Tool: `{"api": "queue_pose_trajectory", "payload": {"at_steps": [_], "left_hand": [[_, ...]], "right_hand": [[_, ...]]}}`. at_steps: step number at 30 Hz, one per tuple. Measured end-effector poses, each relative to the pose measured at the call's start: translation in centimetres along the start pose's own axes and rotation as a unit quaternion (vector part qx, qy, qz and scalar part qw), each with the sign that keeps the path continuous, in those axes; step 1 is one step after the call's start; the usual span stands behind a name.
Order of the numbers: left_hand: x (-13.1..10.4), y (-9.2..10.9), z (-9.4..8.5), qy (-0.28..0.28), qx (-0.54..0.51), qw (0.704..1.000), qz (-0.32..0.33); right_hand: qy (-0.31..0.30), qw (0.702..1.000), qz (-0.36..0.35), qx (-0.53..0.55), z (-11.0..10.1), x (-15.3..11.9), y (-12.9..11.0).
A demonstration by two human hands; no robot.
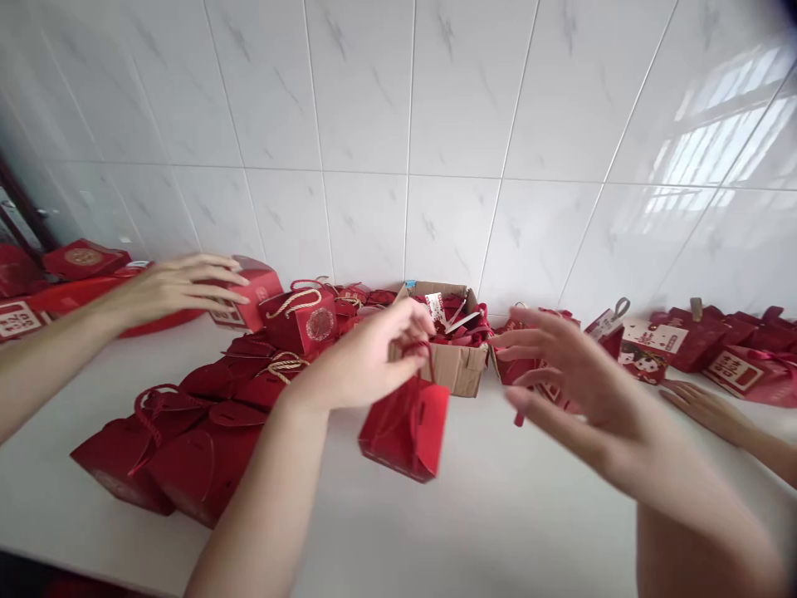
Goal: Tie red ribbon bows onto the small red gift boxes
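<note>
My left hand [379, 357] is pinched closed on the thin cord handle of a small red gift box [429, 432]. The box hangs slightly tilted in front of a cardboard box [457, 370], near the white table's surface. My right hand [579, 390] is raised to the right, slightly blurred, its fingers spread with nothing seen in them. Behind it, partly hidden, stand red printed gift boxes [510, 363]. To the left of my left forearm are several red gift boxes [205, 448] with cord handles, packed close together.
Another person's hand [180, 291] touches a red box [258, 291] at left; another hand [710, 411] rests at right near more gift boxes [740, 370]. Red ribbons and tags [436, 307] fill the cardboard box. A tiled wall [361, 100] borders the white table [498, 515].
</note>
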State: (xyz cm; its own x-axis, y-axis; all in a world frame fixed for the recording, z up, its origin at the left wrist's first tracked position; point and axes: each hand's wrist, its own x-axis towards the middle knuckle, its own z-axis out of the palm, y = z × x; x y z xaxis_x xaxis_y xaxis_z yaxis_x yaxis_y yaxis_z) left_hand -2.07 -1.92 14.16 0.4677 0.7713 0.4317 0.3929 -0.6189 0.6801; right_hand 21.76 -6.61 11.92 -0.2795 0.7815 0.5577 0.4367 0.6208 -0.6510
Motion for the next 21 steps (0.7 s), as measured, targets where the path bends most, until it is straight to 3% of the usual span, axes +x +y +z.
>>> {"api": "queue_pose_trajectory", "payload": {"at_steps": [3,5,8,10,13,15,18,21], "left_hand": [[0.5,-0.2,2.1,-0.036,-0.04,0.998,0.015],[0.9,-0.4,3.4,-0.047,-0.069,0.996,0.009],[1.3,-0.3,4.4,-0.061,-0.064,0.996,0.025],[1.6,-0.5,4.3,-0.037,-0.016,0.998,0.054],[2.2,-1.7,2.9,0.086,0.097,0.989,0.07],[2.6,-3.3,1.4,0.198,0.147,0.968,0.037],[2.8,-6.3,-1.3,0.313,0.178,0.932,-0.028],[2.5,-9.1,-3.7,0.432,0.228,0.869,-0.076]], "right_hand": [[-0.044,0.999,0.0,0.002,3.1,1.0,0.2],[-0.072,0.997,0.02,-0.002,4.1,1.5,0.4],[-0.081,0.995,0.057,-0.031,3.9,2.0,0.9],[-0.072,0.993,0.069,-0.057,3.2,2.3,1.5],[-0.041,0.992,0.092,-0.079,2.1,2.5,2.3],[-0.009,0.992,0.101,-0.069,1.5,2.5,2.7],[0.006,0.994,0.113,-0.013,0.8,2.4,2.9],[0.021,0.992,0.124,-0.001,-0.2,2.2,3.5]]}}
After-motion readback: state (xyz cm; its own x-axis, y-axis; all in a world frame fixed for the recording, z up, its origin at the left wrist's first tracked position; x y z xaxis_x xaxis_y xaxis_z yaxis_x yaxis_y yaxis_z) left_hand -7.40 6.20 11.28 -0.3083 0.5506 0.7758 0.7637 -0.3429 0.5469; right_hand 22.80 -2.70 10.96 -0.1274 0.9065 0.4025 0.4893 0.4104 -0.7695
